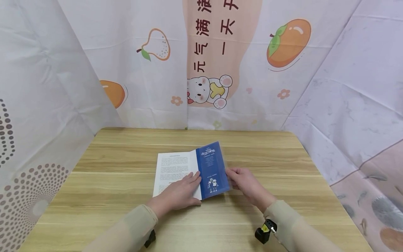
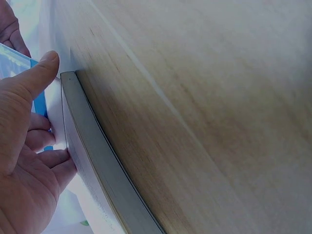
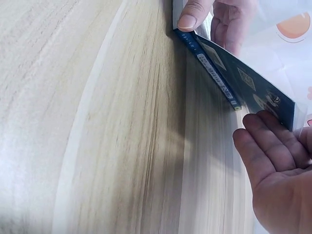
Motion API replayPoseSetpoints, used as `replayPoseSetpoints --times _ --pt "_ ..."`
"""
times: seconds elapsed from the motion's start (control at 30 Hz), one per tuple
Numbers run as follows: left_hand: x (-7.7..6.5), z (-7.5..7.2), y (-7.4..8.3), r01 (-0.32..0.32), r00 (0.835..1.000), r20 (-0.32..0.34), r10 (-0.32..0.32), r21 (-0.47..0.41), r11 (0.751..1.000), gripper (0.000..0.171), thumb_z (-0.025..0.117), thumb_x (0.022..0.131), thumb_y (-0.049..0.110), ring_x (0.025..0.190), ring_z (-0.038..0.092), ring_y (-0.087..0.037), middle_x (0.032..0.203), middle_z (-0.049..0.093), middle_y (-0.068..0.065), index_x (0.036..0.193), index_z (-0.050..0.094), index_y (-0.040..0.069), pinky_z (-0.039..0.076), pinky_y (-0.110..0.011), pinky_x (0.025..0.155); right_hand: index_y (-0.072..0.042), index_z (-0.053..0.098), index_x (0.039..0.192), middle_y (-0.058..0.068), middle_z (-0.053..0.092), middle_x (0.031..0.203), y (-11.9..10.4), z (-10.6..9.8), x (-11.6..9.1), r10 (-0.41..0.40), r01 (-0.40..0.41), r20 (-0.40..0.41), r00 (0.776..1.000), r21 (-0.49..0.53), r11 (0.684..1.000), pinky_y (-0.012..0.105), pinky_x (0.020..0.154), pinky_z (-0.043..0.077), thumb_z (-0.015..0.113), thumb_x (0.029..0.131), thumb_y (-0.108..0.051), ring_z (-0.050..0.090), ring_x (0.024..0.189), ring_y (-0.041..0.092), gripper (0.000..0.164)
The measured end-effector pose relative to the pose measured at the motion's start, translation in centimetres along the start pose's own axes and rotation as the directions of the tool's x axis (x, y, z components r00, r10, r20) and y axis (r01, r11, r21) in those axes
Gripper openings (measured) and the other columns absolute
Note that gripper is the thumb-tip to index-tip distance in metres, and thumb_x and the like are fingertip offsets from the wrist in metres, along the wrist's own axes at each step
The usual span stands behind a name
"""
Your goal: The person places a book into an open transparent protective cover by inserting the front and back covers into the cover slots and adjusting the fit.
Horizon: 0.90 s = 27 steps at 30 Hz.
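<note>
A book (image 1: 174,171) lies on the wooden table, its printed white page on the left and its blue cover (image 1: 211,171) on the right. Clear plastic borders the cover's outer edge. My left hand (image 1: 181,192) rests on the page beside the fold, fingers fairly straight; the left wrist view shows its thumb near the end of the page block (image 2: 105,156). At the cover's right edge, my right hand (image 1: 248,183) pinches the plastic margin. Seen from the right wrist, the cover (image 3: 253,83) tilts up off the table, with the right fingers (image 3: 273,141) against its underside.
The wooden table (image 1: 126,147) extends on all sides of the book. Behind it hangs a white cloth (image 1: 151,80) printed with fruit, a bear and writing. More patterned cloth (image 1: 362,87) hangs at the right and left sides.
</note>
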<state>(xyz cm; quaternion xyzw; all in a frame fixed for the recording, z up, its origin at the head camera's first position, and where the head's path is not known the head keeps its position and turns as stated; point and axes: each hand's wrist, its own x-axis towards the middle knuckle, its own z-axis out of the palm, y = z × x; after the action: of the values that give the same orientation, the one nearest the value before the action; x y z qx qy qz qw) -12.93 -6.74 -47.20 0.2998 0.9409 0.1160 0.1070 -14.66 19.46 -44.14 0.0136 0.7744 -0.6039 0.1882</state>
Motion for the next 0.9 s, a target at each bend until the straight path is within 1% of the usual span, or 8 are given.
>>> replayPoseSetpoints --times 0.17,0.37,0.47,0.6,0.9 --pt "0.11 0.02 0.1 0.002 1.0 -0.004 -0.002 0.001 1.0 0.087 0.07 0.092 0.056 0.152 0.032 -0.032 0.166 0.031 -0.012 0.155 0.042 0.004 0.037 -0.046 0.117 0.004 0.07 0.123 0.013 0.076 0.108 -0.07 0.07 -0.08 0.0 0.0 -0.013 1.0 -0.004 1.0 0.037 0.088 0.059 0.052 0.108 -0.024 0.073 0.096 0.017 0.037" --pt "0.22 0.0 0.27 0.013 1.0 0.009 -0.013 0.001 1.0 0.087 0.07 0.092 0.056 0.152 0.031 -0.032 0.166 0.03 -0.011 0.156 0.041 0.005 0.037 -0.047 0.117 0.004 0.071 0.121 0.012 0.075 0.109 -0.09 0.16 -0.21 -0.004 0.004 -0.018 1.0 -0.02 1.0 0.038 0.088 0.059 0.052 0.107 -0.025 0.072 0.096 0.017 0.037" --pt "0.25 0.02 0.32 0.014 1.0 0.012 -0.014 0.003 1.0 0.087 0.069 0.092 0.057 0.152 0.031 -0.032 0.167 0.03 -0.011 0.156 0.041 0.005 0.038 -0.047 0.117 0.003 0.072 0.118 0.011 0.076 0.107 -0.21 0.23 -0.22 -0.001 0.0 -0.026 1.0 -0.032 0.999 0.037 0.086 0.059 0.052 0.107 -0.024 0.072 0.094 0.017 0.035" --pt "0.22 0.0 0.36 0.01 1.0 0.012 -0.01 0.001 1.0 0.087 0.069 0.092 0.057 0.152 0.031 -0.032 0.167 0.03 -0.011 0.156 0.041 0.005 0.037 -0.046 0.117 0.004 0.072 0.117 0.012 0.076 0.106 -0.29 0.34 -0.24 -0.007 0.006 -0.015 1.0 -0.037 0.999 0.036 0.084 0.06 0.052 0.107 -0.024 0.072 0.091 0.017 0.035" --pt "0.22 -0.01 0.4 0.01 1.0 0.01 -0.01 -0.011 1.0 0.088 0.07 0.092 0.057 0.152 0.031 -0.032 0.167 0.03 -0.01 0.156 0.04 0.005 0.037 -0.046 0.117 0.005 0.071 0.119 0.013 0.075 0.106 -0.39 0.56 -0.3 -0.023 0.024 0.019 1.0 -0.05 0.998 0.039 0.085 0.06 0.052 0.107 -0.023 0.073 0.091 0.019 0.036"
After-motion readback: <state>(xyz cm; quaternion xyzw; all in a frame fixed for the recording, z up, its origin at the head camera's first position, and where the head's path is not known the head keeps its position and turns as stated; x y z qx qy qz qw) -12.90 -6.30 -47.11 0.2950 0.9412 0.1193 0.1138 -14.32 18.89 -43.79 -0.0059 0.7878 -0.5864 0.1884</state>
